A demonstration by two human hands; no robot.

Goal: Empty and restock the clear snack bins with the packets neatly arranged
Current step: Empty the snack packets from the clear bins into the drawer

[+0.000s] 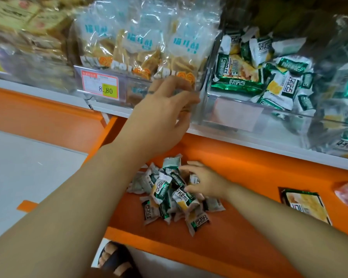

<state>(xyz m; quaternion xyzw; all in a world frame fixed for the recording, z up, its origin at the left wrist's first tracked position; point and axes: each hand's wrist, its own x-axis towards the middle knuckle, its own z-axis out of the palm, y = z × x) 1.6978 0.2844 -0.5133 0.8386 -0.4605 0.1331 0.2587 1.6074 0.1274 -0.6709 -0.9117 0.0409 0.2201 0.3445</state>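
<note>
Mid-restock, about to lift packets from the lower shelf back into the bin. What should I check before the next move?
1. Right hand on the packet pile: ok.
2. Firm grip on a packet: cannot tell, fingers cover it.
3. Left hand at the cracker bin front edge: ok; whether it grips, cannot tell.
4. Green-packet bin emptied: not ok, packets inside.
5. Packets in it neat: not ok, jumbled.
6. Flat pack clear of the pile: ok.

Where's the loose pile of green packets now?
Head view, low centre: the pile of green packets lies on the orange shelf, under the right hand, below the clear bin.
</note>
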